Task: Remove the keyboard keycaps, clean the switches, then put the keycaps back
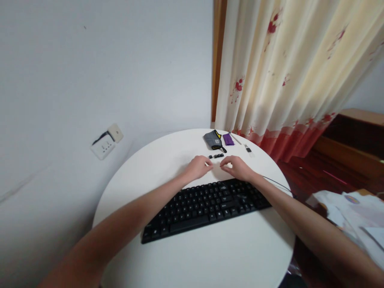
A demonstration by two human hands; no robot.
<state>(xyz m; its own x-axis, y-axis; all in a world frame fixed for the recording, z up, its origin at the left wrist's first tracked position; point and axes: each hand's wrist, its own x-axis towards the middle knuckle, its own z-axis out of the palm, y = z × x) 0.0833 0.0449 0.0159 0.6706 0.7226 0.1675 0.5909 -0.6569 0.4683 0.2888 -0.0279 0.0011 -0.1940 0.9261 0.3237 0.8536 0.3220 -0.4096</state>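
Over the white table just beyond the keyboard, my left hand (198,167) and my right hand (237,168) face each other with a small gap between them. Both have thumb and fingers curled into a pinch; anything between the fingertips is too small to make out. A short row of small black keycaps (219,155) lies just past the fingertips, with one keycap (210,157) slightly apart at its left. The black keyboard (198,204) rests at a slant below my hands, and my forearms cross over its two ends.
At the table's (198,248) far edge lie a grey pouch (213,140) with yellow lining, a purple cloth (228,139), a thin stick-like tool (235,138) and a small black-and-clear item (248,149). A cable (277,183) runs off right. Wall and curtain (270,80) stand behind.
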